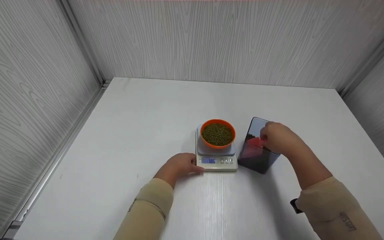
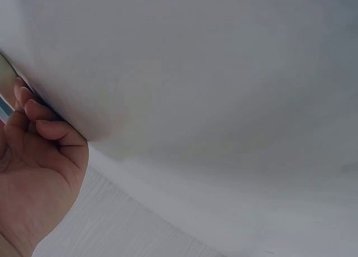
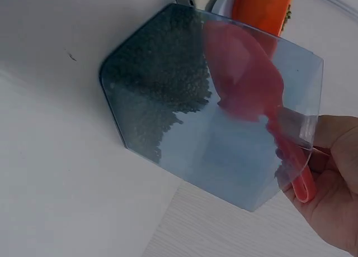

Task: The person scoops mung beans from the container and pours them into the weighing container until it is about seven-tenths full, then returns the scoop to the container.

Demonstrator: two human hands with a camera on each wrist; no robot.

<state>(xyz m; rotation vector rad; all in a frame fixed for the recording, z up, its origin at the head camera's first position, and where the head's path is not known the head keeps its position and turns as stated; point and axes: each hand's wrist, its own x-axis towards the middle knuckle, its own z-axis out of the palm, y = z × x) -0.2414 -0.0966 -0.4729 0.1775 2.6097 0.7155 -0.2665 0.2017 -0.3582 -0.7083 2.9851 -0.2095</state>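
Note:
My left hand [image 1: 181, 165] grips the front left corner of a white digital kitchen scale [image 1: 230, 166], thumb along its front edge. Its fingers [image 2: 56, 131] look bent in the left wrist view. An orange bowl [image 1: 212, 146] full of small green beans [image 1: 216, 134] stands on the scale's platform, and digits glow on the display. To the right, my right hand [image 1: 280, 136] reaches over a clear bluish container [image 1: 260, 165] and holds a red scoop [image 3: 243, 72] by its handle. The scoop's blade is inside the container, beside a heap of small dark grains [image 3: 156, 67].
Everything stands on a white table [image 1: 138, 113] with faint grain. Light wood-patterned panels [image 1: 212, 40] rise behind it and on both sides. A metal rail [image 1: 58, 146] follows the left edge. The container stands close to the scale's right side.

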